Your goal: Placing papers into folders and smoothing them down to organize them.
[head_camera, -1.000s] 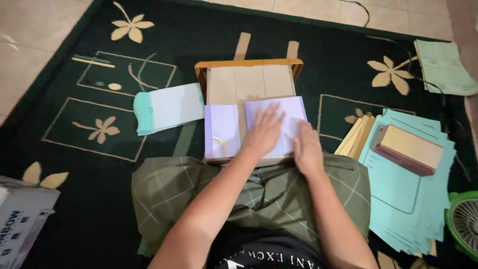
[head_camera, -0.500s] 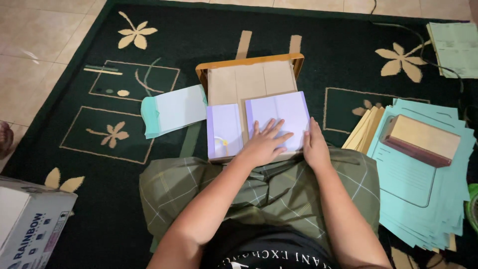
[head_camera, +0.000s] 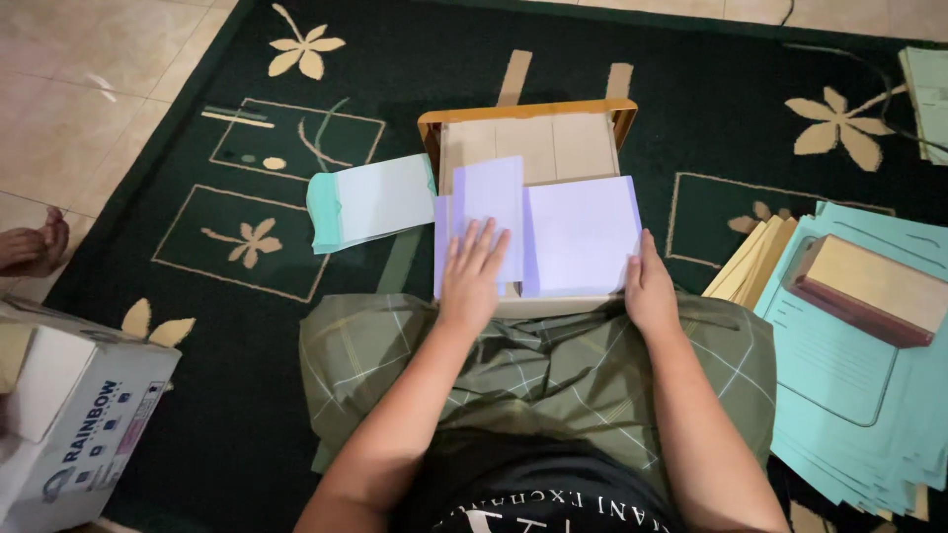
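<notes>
Head view: both hands [head_camera: 472,271] [head_camera: 649,286] spread flat on lilac paper [head_camera: 578,235]

White cardboard box [head_camera: 74,424] with printed side panel, bottom-left corner, on tile floor beside dark green carpet [head_camera: 227,415].

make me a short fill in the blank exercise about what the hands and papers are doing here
1. The left hand lies flat on a pale ___ sheet of paper.
2. The right hand touches the ___ edge of the wider lilac paper sheet.
3. Both sheets rest on a small ___ board with an orange frame.

Missing words: lilac; right; wooden
</notes>
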